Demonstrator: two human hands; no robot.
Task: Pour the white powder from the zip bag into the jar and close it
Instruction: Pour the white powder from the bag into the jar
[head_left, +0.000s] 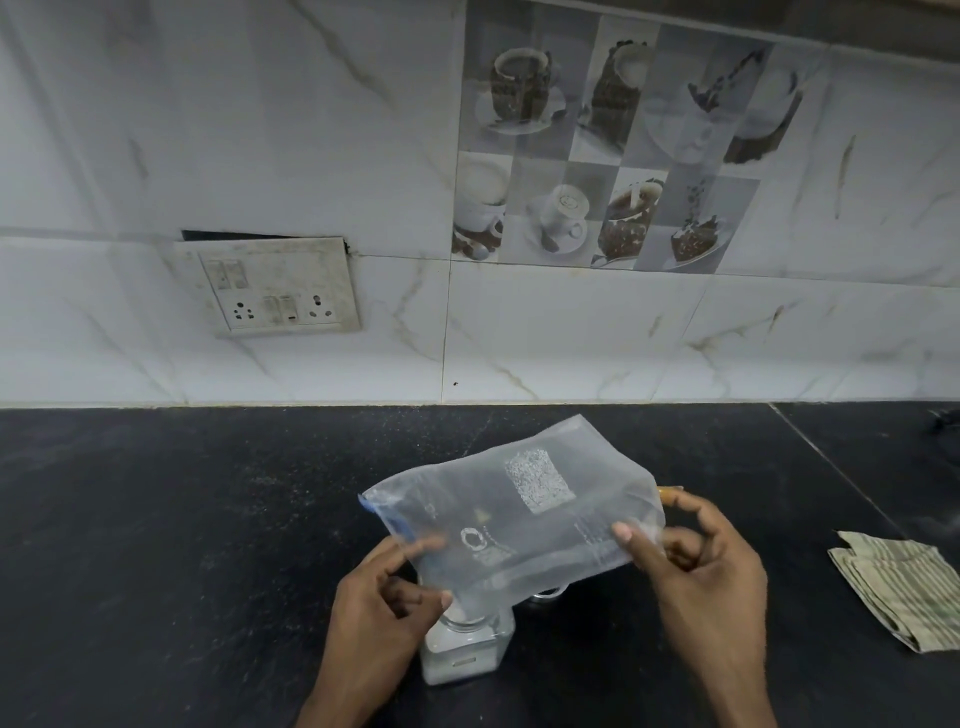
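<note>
We see one head view only: looks forward and down, close over surface (156, 519) near edge, facing tiled wall (311, 156) behind far edge.

clear zip bag (519, 519), black speckled counter (208, 493), striped cloth (904, 587).

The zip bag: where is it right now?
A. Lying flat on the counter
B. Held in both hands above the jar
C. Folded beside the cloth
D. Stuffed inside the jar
B: the left hand and right hand each grip an edge of the bag, which hangs over the jar.
</note>
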